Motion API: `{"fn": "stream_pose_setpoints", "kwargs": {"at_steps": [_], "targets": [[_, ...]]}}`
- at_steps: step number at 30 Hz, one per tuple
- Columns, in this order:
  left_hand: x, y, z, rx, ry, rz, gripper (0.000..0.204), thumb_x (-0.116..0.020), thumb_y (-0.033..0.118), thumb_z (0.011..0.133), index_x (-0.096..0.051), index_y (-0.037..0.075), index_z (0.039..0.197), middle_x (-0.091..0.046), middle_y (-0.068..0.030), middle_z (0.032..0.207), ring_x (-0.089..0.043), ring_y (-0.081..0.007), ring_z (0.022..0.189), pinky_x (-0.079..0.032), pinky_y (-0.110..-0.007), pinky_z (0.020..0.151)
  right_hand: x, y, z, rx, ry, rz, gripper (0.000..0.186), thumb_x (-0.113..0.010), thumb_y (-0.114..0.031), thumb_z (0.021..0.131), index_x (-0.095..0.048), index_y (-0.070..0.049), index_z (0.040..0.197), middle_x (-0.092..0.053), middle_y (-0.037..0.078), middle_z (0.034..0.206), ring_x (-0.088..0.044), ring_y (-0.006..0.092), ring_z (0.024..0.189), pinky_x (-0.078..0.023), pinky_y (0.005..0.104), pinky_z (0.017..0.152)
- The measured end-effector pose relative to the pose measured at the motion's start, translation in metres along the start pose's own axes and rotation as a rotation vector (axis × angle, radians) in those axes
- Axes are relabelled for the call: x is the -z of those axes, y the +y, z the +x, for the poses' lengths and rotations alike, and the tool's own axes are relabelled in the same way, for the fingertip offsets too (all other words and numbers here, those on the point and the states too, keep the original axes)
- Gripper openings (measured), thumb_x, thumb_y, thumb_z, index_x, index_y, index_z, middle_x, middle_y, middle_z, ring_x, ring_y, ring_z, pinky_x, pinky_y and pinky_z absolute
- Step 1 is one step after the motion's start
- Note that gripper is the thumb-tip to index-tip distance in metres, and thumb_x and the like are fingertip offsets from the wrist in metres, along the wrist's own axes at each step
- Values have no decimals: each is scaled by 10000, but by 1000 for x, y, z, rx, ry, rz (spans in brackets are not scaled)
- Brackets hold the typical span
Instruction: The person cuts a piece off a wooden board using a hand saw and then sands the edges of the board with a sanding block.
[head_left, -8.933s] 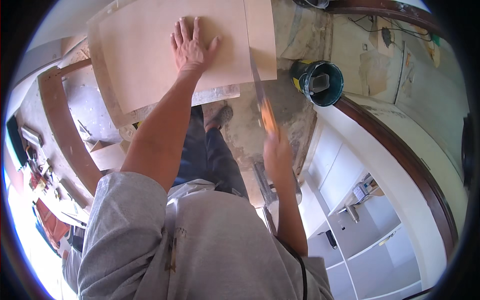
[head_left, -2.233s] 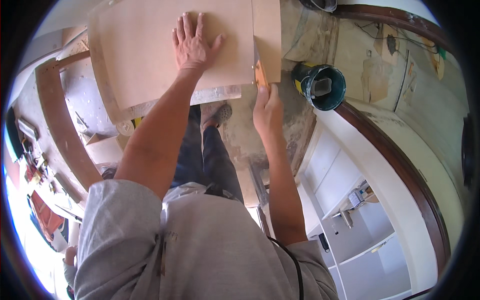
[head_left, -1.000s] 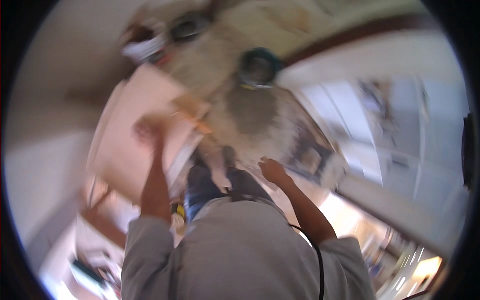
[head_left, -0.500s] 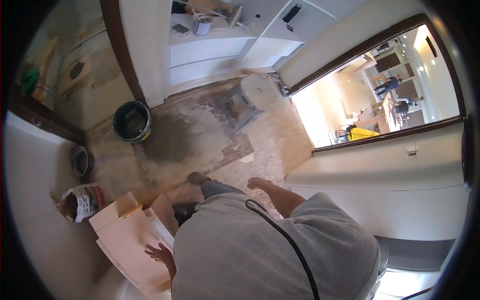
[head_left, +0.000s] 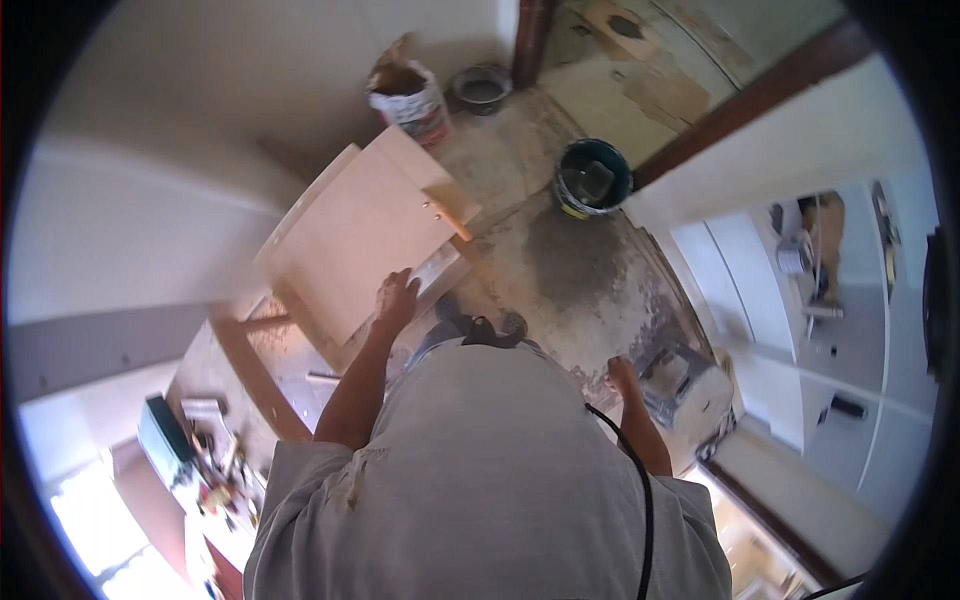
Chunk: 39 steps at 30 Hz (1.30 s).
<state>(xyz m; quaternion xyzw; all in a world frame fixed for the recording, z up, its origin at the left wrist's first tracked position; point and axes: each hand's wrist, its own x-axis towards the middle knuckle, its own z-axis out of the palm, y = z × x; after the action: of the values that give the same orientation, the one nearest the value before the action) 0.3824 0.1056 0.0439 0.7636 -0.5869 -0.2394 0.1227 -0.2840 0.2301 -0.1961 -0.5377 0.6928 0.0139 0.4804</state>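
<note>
My left hand [head_left: 397,297] is at the lower right edge of a large beige panel piece [head_left: 365,235], fingers apart and slightly bent, holding nothing. Whether the fingertips touch the panel I cannot tell. An orange-brown wooden strip [head_left: 447,220] with small knobs is at the panel's right side. My right hand [head_left: 621,374] hangs low at my right with its fingers curled in, and nothing shows in it. It is nearest to a grey, paint-stained step stool [head_left: 685,380] on the floor.
A dark bucket [head_left: 593,178] with a block-shaped thing inside stands ahead. Beyond the panel are an open sack [head_left: 410,105] and a grey basin [head_left: 481,90]. White shelving [head_left: 765,290] lines the right. A green box [head_left: 165,430] and scattered tools are at the lower left.
My body and view have turned left, so the panel piece now lies ahead and the shelving is at the right. My left hand has moved to the panel's near edge; my right hand stays curled.
</note>
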Motion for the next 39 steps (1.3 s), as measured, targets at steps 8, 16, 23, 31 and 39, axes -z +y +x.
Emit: {"fn": "stream_pose_setpoints", "kwargs": {"at_steps": [8,16,23,31,39], "targets": [[2,30,54,-166,189,-127,312,-622,324,1006,-728,55,1126,-703,-200,1120,-653,-391,1100,-511,-494,974,78,-301,41,426,279,-305,372,-550,-336,1051,-681,-13,1179,-749,187,916,-740,326,867,-555,424,792],[18,23,251,-195,93,185,614,-586,519,1011,-569,122,1479,-375,-256,1617,-342,-454,1497,-323,-552,1213,46,-543,4,645,108,36,322,-592,-279,1053,-671,-3,1197,-700,245,1163,-668,432,1097,-533,498,928],[14,-17,346,141,364,76,899,-644,640,934,-375,108,1606,-294,-298,1644,-286,-469,1524,-295,-574,1219,18,-607,43,734,107,-60,391,-689,-226,1000,-590,-21,1317,-635,226,1110,-634,430,1032,-534,492,907],[13,-58,419,24,349,44,832,-636,672,920,-505,92,1503,-433,-280,1557,-380,-454,1460,-303,-574,1190,-9,-624,65,721,77,-160,507,-666,-248,1006,-504,14,1408,-615,268,1182,-634,456,1055,-543,503,900],[-15,6,355,-676,-128,394,568,-487,573,1044,-635,138,1379,-443,-165,1585,-320,-348,1528,-195,-522,1293,-20,-624,86,745,75,-72,457,-611,-184,1025,-468,-2,1418,-659,321,1113,-661,495,1022,-538,548,863]]}}
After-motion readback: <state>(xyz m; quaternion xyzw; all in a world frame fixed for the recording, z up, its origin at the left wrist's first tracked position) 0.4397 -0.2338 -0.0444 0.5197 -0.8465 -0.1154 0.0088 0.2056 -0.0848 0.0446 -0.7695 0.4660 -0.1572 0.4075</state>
